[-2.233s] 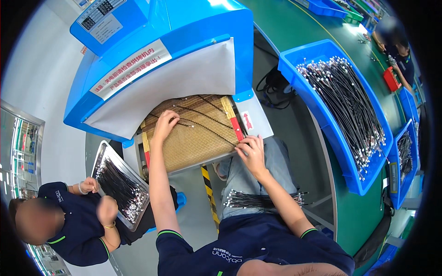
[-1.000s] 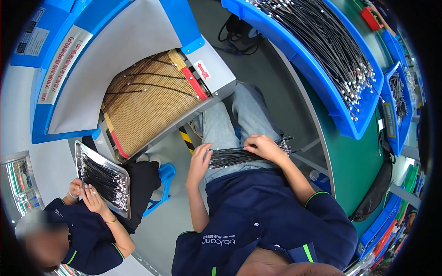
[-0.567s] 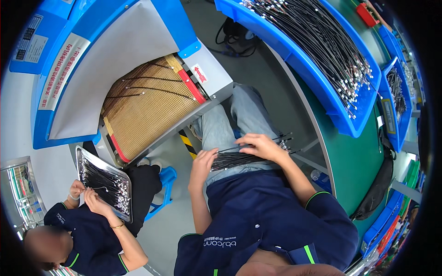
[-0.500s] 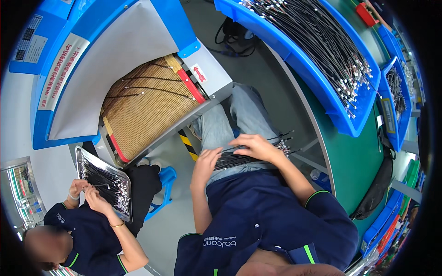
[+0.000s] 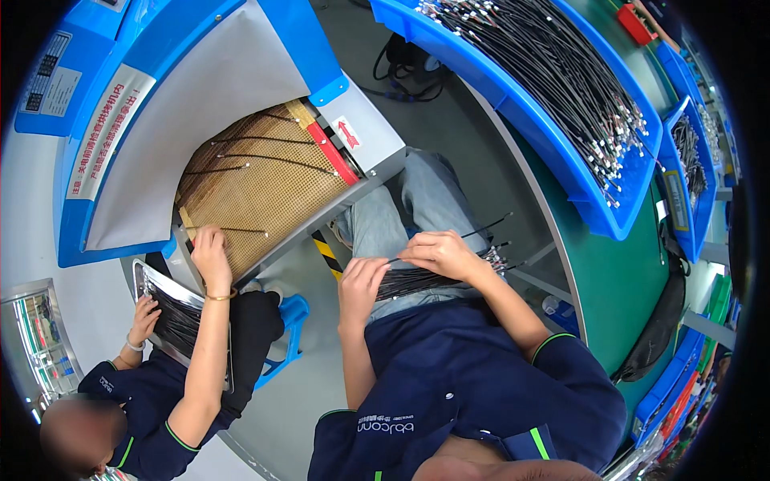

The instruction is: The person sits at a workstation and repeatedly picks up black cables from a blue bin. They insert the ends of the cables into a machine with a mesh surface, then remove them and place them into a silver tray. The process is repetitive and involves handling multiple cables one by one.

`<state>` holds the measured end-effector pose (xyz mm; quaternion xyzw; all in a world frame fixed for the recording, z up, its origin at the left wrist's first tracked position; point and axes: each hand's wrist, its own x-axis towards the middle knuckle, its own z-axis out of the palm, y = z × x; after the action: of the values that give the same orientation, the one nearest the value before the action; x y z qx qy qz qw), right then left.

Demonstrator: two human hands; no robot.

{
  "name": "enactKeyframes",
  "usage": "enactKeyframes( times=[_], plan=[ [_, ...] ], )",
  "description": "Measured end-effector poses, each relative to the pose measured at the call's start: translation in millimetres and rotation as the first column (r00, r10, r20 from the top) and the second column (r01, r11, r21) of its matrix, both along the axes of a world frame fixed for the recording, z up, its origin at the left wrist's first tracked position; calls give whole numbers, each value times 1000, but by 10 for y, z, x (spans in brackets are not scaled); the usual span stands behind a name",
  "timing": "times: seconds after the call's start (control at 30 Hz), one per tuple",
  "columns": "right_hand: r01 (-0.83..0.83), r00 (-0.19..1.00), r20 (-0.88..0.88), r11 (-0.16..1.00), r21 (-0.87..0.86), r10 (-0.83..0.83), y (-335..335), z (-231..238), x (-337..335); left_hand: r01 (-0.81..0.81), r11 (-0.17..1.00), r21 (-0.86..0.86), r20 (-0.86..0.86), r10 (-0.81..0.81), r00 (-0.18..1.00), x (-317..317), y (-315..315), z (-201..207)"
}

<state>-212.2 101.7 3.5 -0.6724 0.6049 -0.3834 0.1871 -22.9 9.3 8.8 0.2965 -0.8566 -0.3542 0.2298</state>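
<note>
A bundle of thin black cables point(image 5: 417, 282) with small light connectors lies across my lap. Above it, my right hand point(image 5: 439, 255) pinches one black cable point(image 5: 489, 227), whose far end sticks out to the upper right. My left hand point(image 5: 362, 287) is closed at the other end of this same cable, fingertips together, just left of my right hand. Part of the bundle is hidden beneath my hands.
A blue-framed machine point(image 5: 289, 40) has a tan mesh belt point(image 5: 257, 192) carrying several black cables. Left, a co-worker's hand point(image 5: 210, 252) reaches onto it above a metal tray point(image 5: 144, 276) of cables. A blue bin point(image 5: 577, 196) of cables stands on the green table point(image 5: 601, 280).
My fingers have closed on a single cable, lifted a little off the bundle. The co-worker's one hand has moved from the tray to the mesh belt, where a cable now lies under it.
</note>
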Motion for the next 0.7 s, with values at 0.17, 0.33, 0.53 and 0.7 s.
enactKeyframes(
  times=[0.17, 0.33, 0.53, 0.7],
  plan=[
    [4, 1000, -9, 1000, -22, -4, -31, 15, 25, 1, 999, -50, 5, -1, 1000, 24, -4, -29],
    [36, 999, -29, 999, -21, -37, -6, 14, -26, 7, 1000, 6, 5, -7, 1000, -38, -19, -8],
    [27, 1000, -8, 998, -48, -28, -19, -7, -16, -40, 999, 24, 4, 40, 999, 58, 12, -35],
    [23, 1000, -17, 997, -80, -25, -22, 2, -22, 2, 997, -72, -36, -5, 999, 43, -7, -34]
  ],
)
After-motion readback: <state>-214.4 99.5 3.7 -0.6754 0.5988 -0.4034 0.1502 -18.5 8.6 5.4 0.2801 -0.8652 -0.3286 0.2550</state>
